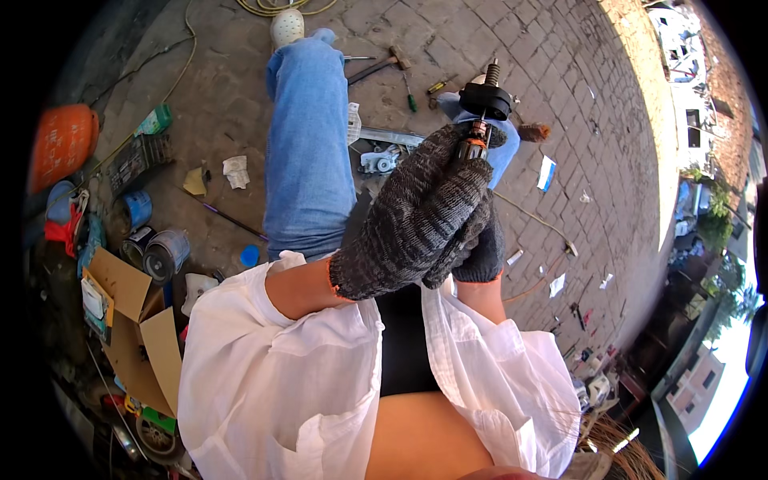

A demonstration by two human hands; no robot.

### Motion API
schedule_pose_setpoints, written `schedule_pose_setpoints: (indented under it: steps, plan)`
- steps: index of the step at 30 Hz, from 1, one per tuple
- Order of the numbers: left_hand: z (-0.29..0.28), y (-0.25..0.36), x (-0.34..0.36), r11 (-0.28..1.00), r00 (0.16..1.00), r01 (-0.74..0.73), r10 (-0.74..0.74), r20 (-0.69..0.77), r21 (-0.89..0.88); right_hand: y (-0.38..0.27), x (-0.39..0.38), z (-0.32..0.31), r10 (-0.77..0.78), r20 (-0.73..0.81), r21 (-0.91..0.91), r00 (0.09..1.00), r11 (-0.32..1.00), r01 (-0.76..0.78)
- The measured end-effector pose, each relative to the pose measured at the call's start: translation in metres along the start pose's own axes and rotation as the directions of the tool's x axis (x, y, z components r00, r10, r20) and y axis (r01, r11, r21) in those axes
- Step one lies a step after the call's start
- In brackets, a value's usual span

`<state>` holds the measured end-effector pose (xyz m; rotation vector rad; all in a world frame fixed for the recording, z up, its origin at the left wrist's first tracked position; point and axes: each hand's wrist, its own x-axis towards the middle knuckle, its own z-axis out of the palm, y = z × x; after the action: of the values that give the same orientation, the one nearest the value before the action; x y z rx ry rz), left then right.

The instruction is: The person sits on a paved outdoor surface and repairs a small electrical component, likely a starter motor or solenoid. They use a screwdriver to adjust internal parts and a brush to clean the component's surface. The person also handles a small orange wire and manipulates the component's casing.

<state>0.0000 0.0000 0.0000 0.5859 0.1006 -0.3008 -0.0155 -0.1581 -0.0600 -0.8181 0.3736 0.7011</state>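
Note:
Both my hands wear dark grey knitted gloves with orange cuffs and come together in front of my knees. My left hand point(408, 212) is closed around the lower part of a motor armature point(474, 144), its copper windings showing between the fingers. A round black end piece point(486, 101) sits on the armature, and a threaded worm shaft point(493, 75) sticks out above it. My right hand point(483, 248) is pressed against the left from the right side, closed around the same armature; the left hides most of its fingers. A metal bracket point(380, 160) with a grey housing lies on the ground behind my hands.
A hammer point(382, 66), a green-handled screwdriver point(411, 102) and a brush point(534, 132) lie on the paving ahead. Left are an open cardboard box point(128, 340), several tins, a blue cap point(250, 256) and an orange gas cylinder point(64, 144). Paper scraps and a cable lie right.

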Motion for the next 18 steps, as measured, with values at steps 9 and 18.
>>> schedule_pose_setpoints:
  steps: [9, 18]
  plan:
    - [-0.011, -0.012, -0.002, 0.896, 0.979, -0.144, 0.191, -0.074, 0.420, 0.003, -0.001, 0.003, -0.175, 0.000, -0.115, 0.984, 0.978, 0.174]
    - [-0.017, -0.009, 0.001, 0.694, 0.942, -0.267, 0.335, 0.028, 0.669, -0.012, -0.010, 0.023, -0.292, -0.040, -0.186, 0.956, 0.942, 0.280]
